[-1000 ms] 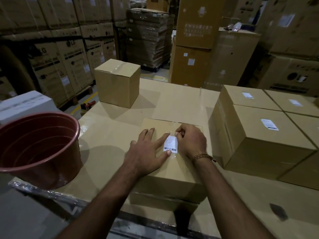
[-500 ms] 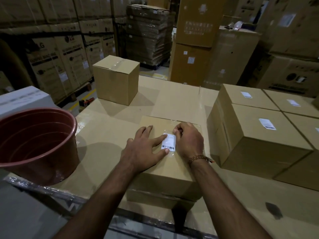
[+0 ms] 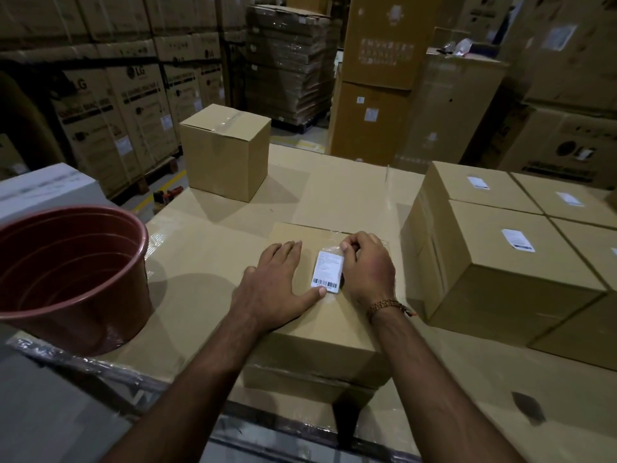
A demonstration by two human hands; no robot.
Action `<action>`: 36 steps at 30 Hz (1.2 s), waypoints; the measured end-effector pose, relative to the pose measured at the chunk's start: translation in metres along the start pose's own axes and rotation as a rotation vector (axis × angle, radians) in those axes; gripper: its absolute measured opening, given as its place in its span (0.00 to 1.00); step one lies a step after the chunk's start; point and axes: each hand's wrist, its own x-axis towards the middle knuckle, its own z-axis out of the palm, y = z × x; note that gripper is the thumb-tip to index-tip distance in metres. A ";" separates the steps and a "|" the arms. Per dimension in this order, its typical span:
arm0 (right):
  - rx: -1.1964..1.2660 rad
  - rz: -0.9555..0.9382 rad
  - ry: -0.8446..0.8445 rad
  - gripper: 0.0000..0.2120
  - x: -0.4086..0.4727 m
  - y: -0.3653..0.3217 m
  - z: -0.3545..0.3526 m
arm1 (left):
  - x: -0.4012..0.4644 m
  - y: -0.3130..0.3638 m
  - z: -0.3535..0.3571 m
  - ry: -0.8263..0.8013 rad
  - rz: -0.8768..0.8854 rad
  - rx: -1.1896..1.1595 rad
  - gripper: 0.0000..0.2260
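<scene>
**Barcode label on the carton top**

The barcode label (image 3: 328,270) lies on top of the cardboard box (image 3: 320,332). The left hand (image 3: 277,282) rests flat on that top, fingers straight, thumb pressing the label's near edge. The right hand (image 3: 367,269), fingers curled, pinches the label's far right corner. A red bucket (image 3: 76,262) stands left of the box.

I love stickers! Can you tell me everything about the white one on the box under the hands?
The sticker is a small white paper rectangle with faint print and a black barcode along its near edge. It lies flat, slightly tilted, on top of the brown cardboard box. The left hand rests flat beside it, thumb pressing its near edge. The right hand seems to pinch its far right corner with curled fingers.
</scene>
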 end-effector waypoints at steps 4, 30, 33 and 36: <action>0.052 -0.021 -0.001 0.05 -0.002 -0.001 -0.002 | 0.000 0.000 0.000 0.002 -0.002 0.005 0.46; 0.539 0.174 -0.381 0.42 -0.041 -0.007 -0.036 | 0.001 -0.003 0.002 0.023 -0.002 0.027 0.46; 0.513 0.135 -0.372 0.34 -0.042 -0.009 -0.035 | 0.001 -0.003 0.003 0.022 -0.002 0.029 0.46; 0.516 0.167 -0.372 0.38 -0.038 -0.007 -0.035 | 0.001 -0.003 0.002 0.006 -0.002 0.030 0.45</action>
